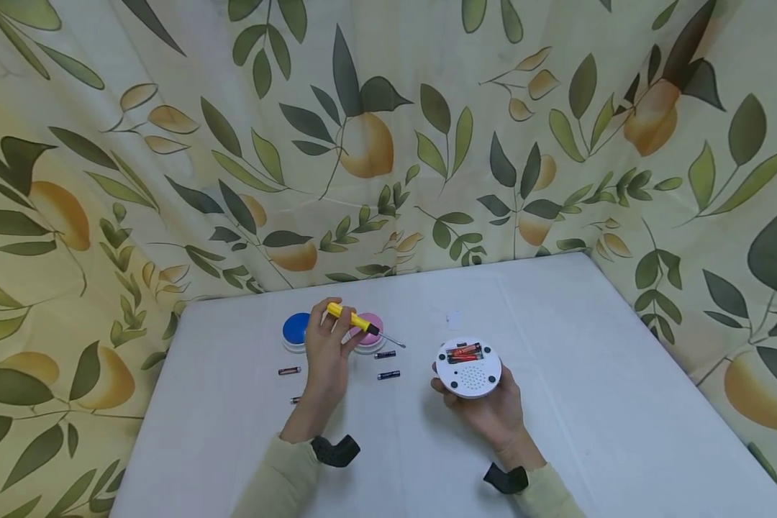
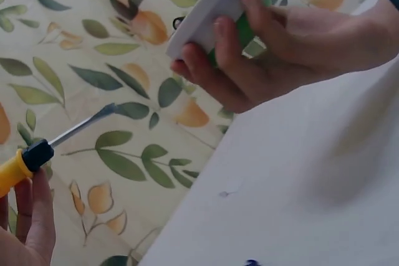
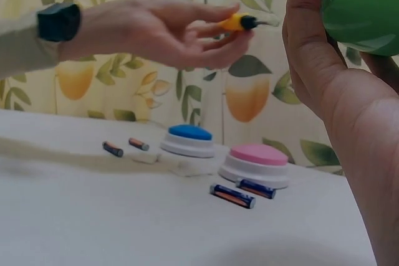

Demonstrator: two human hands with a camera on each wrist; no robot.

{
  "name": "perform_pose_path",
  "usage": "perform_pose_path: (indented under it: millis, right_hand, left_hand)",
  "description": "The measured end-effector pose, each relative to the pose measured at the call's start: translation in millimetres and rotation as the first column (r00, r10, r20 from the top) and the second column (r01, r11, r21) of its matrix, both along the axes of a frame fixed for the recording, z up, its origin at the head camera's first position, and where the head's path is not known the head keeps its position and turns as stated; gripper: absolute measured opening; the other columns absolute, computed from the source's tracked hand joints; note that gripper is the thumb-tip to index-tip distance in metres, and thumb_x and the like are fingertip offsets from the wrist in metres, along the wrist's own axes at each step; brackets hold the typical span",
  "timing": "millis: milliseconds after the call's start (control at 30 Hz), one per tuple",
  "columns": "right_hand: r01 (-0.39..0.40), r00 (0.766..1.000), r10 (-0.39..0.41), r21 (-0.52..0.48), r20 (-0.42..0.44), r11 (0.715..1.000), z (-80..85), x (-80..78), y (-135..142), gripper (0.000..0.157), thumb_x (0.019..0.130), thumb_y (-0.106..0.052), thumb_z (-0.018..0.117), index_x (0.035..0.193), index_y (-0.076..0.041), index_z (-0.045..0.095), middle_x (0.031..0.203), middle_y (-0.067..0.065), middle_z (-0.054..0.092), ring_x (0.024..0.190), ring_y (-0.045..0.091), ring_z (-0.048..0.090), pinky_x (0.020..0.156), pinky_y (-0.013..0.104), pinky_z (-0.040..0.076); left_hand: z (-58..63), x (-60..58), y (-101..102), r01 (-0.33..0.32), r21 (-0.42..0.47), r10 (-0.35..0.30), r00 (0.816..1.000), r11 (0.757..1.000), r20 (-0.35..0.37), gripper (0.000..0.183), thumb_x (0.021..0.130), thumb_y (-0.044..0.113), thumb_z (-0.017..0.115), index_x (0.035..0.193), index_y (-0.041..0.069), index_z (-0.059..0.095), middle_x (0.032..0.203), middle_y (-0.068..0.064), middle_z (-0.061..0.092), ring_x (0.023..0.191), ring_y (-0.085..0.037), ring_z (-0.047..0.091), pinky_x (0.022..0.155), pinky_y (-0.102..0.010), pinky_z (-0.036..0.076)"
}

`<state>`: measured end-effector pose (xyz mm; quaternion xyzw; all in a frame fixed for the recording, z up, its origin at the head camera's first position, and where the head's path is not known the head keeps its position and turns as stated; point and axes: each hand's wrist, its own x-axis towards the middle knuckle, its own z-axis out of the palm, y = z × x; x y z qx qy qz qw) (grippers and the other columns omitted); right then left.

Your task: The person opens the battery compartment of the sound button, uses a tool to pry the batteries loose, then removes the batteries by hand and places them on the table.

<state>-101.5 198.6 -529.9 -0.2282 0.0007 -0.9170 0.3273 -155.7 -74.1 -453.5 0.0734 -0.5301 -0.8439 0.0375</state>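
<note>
My left hand grips a screwdriver by its yellow handle, the metal shaft pointing right. In my right hand is a round push button, held upside down above the table. Its white underside faces up, with dark feet, speaker holes and an open battery bay holding red batteries. The green dome of this button shows in the right wrist view, facing down into the fingers. The screwdriver tip stands apart from the button, to its left.
A blue button and a pink button stand on the white table behind my left hand. Several loose batteries lie around them. A small clear piece lies behind the held button. Patterned curtain borders the table.
</note>
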Motion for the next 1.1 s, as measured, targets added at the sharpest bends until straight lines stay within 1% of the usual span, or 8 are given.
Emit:
perform_pose_path:
  millis: [100,233,333,467,533,633,833,1100]
  right_hand:
    - [0.010,1.000,-0.010,0.007,0.005,1.000,-2.0,-0.1,4,0.059,0.109,-0.046,0.041,0.159,-0.016,0.039,0.158,0.027,0.042,0.143,0.049,0.048,0.116,0.040,0.044]
    - [0.006,1.000,-0.006,-0.008,0.021,1.000,-1.5,-2.8,7,0.059,0.109,-0.046,0.041,0.159,-0.016,0.038,0.158,0.028,0.041,0.143,0.050,0.047,0.116,0.040,0.044]
    - [-0.004,0.999,0.005,-0.031,0.043,1.000,-2.6,-3.0,6,0.059,0.109,-0.046,0.040,0.159,-0.015,0.039,0.158,0.029,0.040,0.144,0.051,0.045,0.116,0.041,0.044]
    - [-0.016,0.999,0.018,-0.046,0.050,0.999,-7.5,0.6,4,0.060,0.109,-0.048,0.038,0.159,-0.015,0.040,0.160,0.028,0.039,0.145,0.051,0.043,0.117,0.041,0.043]
    - [-0.020,0.999,0.022,-0.043,0.044,0.999,-10.6,2.6,3,0.061,0.109,-0.050,0.035,0.159,-0.016,0.040,0.160,0.028,0.039,0.146,0.050,0.042,0.118,0.040,0.042]
    - [-0.019,0.999,0.021,-0.038,0.049,0.999,-13.2,4.2,1,0.062,0.109,-0.052,0.032,0.160,-0.017,0.040,0.160,0.028,0.038,0.146,0.050,0.043,0.118,0.040,0.042]
    - [-0.018,0.997,0.020,-0.036,0.068,0.999,-12.7,4.7,-1,0.061,0.109,-0.051,0.033,0.159,-0.017,0.040,0.159,0.028,0.039,0.145,0.050,0.044,0.117,0.040,0.043]
    - [-0.018,0.998,0.020,-0.032,0.061,0.999,-12.3,3.6,-2,0.062,0.109,-0.052,0.035,0.159,-0.017,0.040,0.159,0.027,0.040,0.144,0.049,0.045,0.116,0.039,0.044]
  left_hand:
    - [-11.3,16.5,0,-0.047,0.006,0.047,0.999,0.999,0.017,0.043,0.103,0.023,0.066,0.141,0.013,0.048,0.126,-0.009,0.062,0.117,-0.022,0.067,0.092,-0.041,0.062]
    - [-24.4,34.5,2,-0.086,-0.010,0.086,0.995,0.996,0.053,0.043,0.101,0.023,0.069,0.137,0.009,0.048,0.127,-0.010,0.062,0.109,-0.020,0.070,0.091,-0.042,0.063]
    - [-34.4,47.8,2,-0.111,-0.030,0.114,0.990,0.993,0.084,0.042,0.101,0.021,0.070,0.133,0.007,0.049,0.128,-0.014,0.061,0.108,-0.024,0.071,0.090,-0.042,0.063]
    - [-46.9,65.8,0,-0.136,-0.071,0.146,0.975,0.988,0.165,0.041,0.100,0.020,0.071,0.131,0.005,0.048,0.132,-0.022,0.060,0.110,-0.032,0.072,0.089,-0.042,0.063]
    - [-52.8,73.6,0,-0.135,-0.094,0.152,0.966,0.986,0.208,0.042,0.100,0.021,0.071,0.131,0.004,0.048,0.135,-0.025,0.059,0.110,-0.032,0.072,0.088,-0.043,0.063]
    - [-61.6,80.9,-3,-0.130,-0.127,0.159,0.954,0.983,0.253,0.044,0.099,0.023,0.072,0.129,0.002,0.047,0.132,-0.023,0.061,0.103,-0.028,0.074,0.087,-0.043,0.064]
    - [-75.7,86.5,-12,-0.136,-0.171,0.182,0.939,0.976,0.291,0.036,0.098,0.012,0.073,0.122,0.002,0.049,0.115,-0.011,0.064,0.088,-0.018,0.074,0.084,-0.041,0.065]
    - [-84.2,92.2,-18,-0.126,-0.268,0.210,0.927,0.955,0.312,0.036,0.095,0.010,0.076,0.117,0.002,0.049,0.115,-0.010,0.066,0.084,-0.018,0.077,0.079,-0.038,0.066]
